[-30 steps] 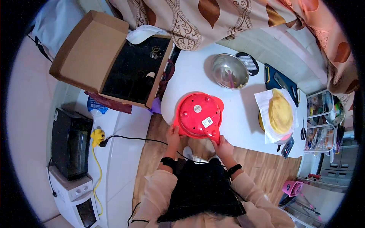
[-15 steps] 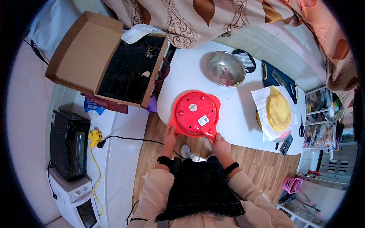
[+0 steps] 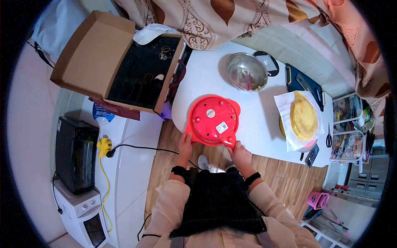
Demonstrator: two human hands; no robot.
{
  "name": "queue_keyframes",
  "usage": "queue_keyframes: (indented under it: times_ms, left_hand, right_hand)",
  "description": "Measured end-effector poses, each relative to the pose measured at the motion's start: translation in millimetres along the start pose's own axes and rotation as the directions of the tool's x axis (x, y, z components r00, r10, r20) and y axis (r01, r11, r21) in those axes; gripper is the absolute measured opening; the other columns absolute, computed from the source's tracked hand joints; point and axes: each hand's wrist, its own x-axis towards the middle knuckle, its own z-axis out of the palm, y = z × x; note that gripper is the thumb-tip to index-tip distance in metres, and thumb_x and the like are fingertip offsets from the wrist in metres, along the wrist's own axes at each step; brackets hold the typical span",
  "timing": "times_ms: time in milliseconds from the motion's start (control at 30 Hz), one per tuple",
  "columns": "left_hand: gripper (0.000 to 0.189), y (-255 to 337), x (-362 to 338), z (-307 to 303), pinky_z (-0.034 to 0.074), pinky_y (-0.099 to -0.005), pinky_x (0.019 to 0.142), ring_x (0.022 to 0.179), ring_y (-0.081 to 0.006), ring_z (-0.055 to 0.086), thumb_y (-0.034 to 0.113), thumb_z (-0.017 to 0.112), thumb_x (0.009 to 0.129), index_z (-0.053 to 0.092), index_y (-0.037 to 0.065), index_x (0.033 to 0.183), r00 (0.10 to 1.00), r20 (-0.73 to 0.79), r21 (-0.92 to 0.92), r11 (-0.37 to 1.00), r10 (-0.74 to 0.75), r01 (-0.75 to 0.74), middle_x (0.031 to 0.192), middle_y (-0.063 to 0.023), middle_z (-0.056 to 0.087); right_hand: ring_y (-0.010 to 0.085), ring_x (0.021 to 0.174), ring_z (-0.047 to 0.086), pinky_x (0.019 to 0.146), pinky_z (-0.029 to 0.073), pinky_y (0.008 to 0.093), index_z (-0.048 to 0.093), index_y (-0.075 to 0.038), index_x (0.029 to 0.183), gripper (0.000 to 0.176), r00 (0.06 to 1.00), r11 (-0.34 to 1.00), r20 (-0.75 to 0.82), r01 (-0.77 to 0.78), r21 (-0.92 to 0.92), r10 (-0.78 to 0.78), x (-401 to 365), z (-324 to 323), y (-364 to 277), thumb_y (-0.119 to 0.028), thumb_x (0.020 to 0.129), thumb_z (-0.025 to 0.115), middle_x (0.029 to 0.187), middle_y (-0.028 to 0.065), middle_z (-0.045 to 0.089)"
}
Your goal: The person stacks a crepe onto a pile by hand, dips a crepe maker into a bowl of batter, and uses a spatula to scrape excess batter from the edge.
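A round red crepe maker (image 3: 214, 120) is held bottom up over the front edge of the white table, its feet, round sticker and white label showing. My left hand (image 3: 185, 143) grips its lower left rim. At the lower right, my right hand (image 3: 241, 154) is closed round its short handle. The face turned downward is hidden. To the right, a stack of thin yellow crepes (image 3: 304, 115) lies on white paper (image 3: 285, 111). Behind the crepe maker stands a metal bowl (image 3: 247, 71) with a pink-handled utensil and bits of pale food in it.
An open cardboard box (image 3: 93, 56) stands at the left, near a black oven (image 3: 76, 155) and a yellow plug adapter (image 3: 104, 145) with a black cord. Scissors (image 3: 329, 136), a phone (image 3: 312, 156) and a dark cutting board (image 3: 304, 84) lie on the table's right side.
The view has shifted slightly. Both hands keep the same grip on the crepe maker, which appears slightly higher and farther right in view.
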Motion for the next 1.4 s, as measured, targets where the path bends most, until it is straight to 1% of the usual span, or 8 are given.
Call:
queue_keyframes:
  times_ms: [700,933,1000,1100,1200,1267,1300,1400]
  left_hand:
    - [0.031,2,9,-4,0.055,-0.0324,0.065,0.082,-0.0188,0.059,0.023,0.045,0.09,0.05,0.002,0.112,0.996,0.026,0.253,0.963,0.09,-0.094,0.102,-0.0081,0.056]
    - [0.029,-12,20,-10,0.054,-0.0286,0.06,0.079,-0.0154,0.058,0.022,0.047,0.09,0.052,0.002,0.11,0.996,0.005,0.146,0.986,0.085,-0.085,0.094,-0.0069,0.058]
    - [0.029,-28,34,-21,0.054,-0.0284,0.061,0.079,-0.0147,0.058,0.023,0.047,0.09,0.053,0.003,0.109,0.974,0.039,0.351,0.91,0.223,-0.222,0.094,-0.006,0.058]
    - [0.029,-3,16,-5,0.054,-0.0297,0.062,0.079,-0.0151,0.058,0.024,0.047,0.09,0.052,0.002,0.108,0.999,-0.008,0.071,0.997,0.031,-0.03,0.095,-0.0066,0.058]
    - [0.029,26,4,10,0.055,-0.0316,0.064,0.08,-0.0167,0.058,0.024,0.046,0.09,0.051,0.001,0.108,0.996,-0.092,0.033,0.999,-0.005,0.008,0.098,-0.008,0.057]
    - [0.03,23,13,-1,0.055,-0.032,0.064,0.08,-0.0173,0.058,0.024,0.046,0.09,0.051,0.001,0.108,0.996,-0.078,0.022,0.999,0.049,-0.047,0.099,-0.0087,0.057]
    - [0.03,24,17,-5,0.055,-0.0324,0.065,0.08,-0.0178,0.059,0.024,0.045,0.09,0.05,0.001,0.108,0.992,-0.067,0.007,0.995,0.103,-0.102,0.1,-0.0093,0.056]
    - [0.032,42,16,-6,0.054,-0.0319,0.067,0.081,-0.0181,0.059,0.025,0.044,0.091,0.049,-0.001,0.108,0.991,-0.135,-0.03,0.999,0.02,-0.024,0.101,-0.0094,0.056]
  right_hand:
    - [0.0343,0.063,0.06,0.053,0.048,0.0434,0.044,-0.003,0.089,0.043,0.987,0.995,0.159,-0.003,0.097,-0.012,6,-15,6,-0.045,0.081,0.051,0.073,0.0187,0.06]
    - [0.0365,0.064,0.059,0.056,0.048,0.0439,0.045,-0.003,0.092,0.043,0.992,0.98,0.077,0.082,0.183,-0.098,7,-2,20,-0.043,0.081,0.053,0.073,0.0188,0.06]
    - [0.0368,0.065,0.059,0.058,0.048,0.044,0.045,-0.003,0.093,0.042,0.991,0.977,0.072,0.099,0.189,-0.114,7,-2,20,-0.042,0.081,0.053,0.072,0.0186,0.06]
    - [0.0363,0.066,0.059,0.058,0.048,0.0434,0.046,-0.003,0.096,0.038,0.99,0.906,0.032,0.115,0.407,-0.14,6,-10,22,-0.036,0.081,0.055,0.069,0.0185,0.059]
    - [0.0314,0.062,0.06,0.054,0.048,0.0381,0.049,-0.002,0.106,0.037,0.978,0.793,0.1,0.086,0.603,-0.182,7,-32,25,-0.032,0.084,0.053,0.074,0.0159,0.06]
    - [0.0184,0.048,0.053,0.044,0.043,0.0282,0.049,-0.003,0.104,0.032,0.886,0.328,0.339,-0.233,0.916,-0.317,-1,-63,15,-0.029,0.087,0.05,0.061,0.0068,0.055]
    - [0.0098,0.043,0.044,0.039,0.037,0.0223,0.048,-0.004,0.098,0.033,0.882,0.166,0.316,-0.274,0.947,-0.349,-6,-72,10,-0.036,0.09,0.044,0.057,0.0015,0.048]
    - [0.0114,0.04,0.043,0.037,0.036,0.0235,0.045,-0.006,0.092,0.043,0.772,-0.183,0.341,-0.5,0.846,-0.536,-9,-112,0,-0.049,0.088,0.038,0.056,0.0025,0.047]
